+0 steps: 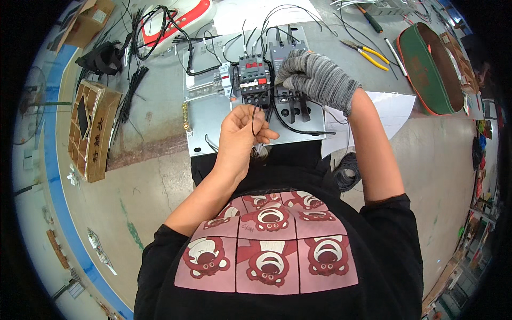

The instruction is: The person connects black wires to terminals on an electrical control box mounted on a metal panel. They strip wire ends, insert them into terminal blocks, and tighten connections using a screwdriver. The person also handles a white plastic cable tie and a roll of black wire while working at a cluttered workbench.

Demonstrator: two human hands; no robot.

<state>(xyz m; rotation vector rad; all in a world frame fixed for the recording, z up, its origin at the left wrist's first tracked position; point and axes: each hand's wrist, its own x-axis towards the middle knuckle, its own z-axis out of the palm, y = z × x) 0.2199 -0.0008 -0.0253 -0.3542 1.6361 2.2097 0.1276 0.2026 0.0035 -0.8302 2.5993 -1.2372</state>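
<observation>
A metal mounting plate (205, 130) carries a small grey breaker (226, 80), a dark contactor (253, 74) with red parts, and a larger dark grey breaker (282, 50). Between the fingertips of my bare left hand (248, 125) is a thin black wire (253, 121) that loops up toward the contactor's lower end. My right hand (314, 77) wears a grey knitted glove and lies over the larger breaker. Its fingers are curled closed beside the contactor; what they grip is hidden. A black wire bundle (298, 129) bends rightward across the plate's near part.
Yellow-handled pliers (373, 57), a screwdriver (369, 20) and a green open pouch (413, 69) lie to the right. Paper (384, 109) sticks out beside the plate. At left are black cable ties (130, 93) and a divided cardboard box (96, 133). A wire coil (347, 173) is below the table edge.
</observation>
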